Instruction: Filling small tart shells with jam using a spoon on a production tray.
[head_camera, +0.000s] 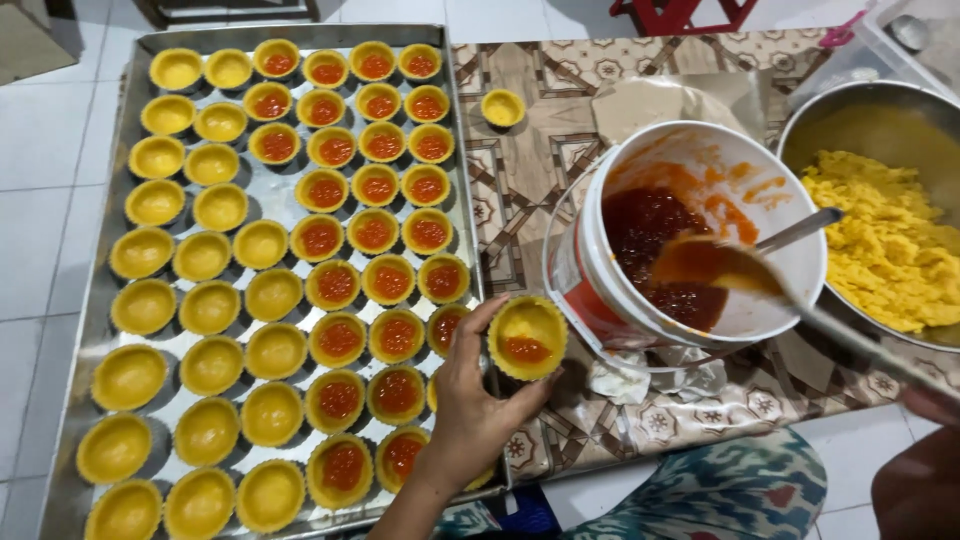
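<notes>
My left hand (468, 400) holds a small yellow tart shell (527, 337) with a dab of red jam in it, just right of the metal baking tray (92, 330). My right hand (925, 455) at the lower right edge holds a long spoon (740, 268) whose bowl, coated in red jam, hovers over the white bucket of jam (700, 235). The tray holds several tart shells: those on the right (391, 279) carry jam, those on the left (209, 306) are unfilled.
A steel bowl of yellow dough (885, 240) stands at the right. One lone unfilled shell (502, 107) sits on the patterned mat (520, 190) above the bucket. Crumpled tissue (625, 378) lies under the bucket. White floor tiles surround the mat.
</notes>
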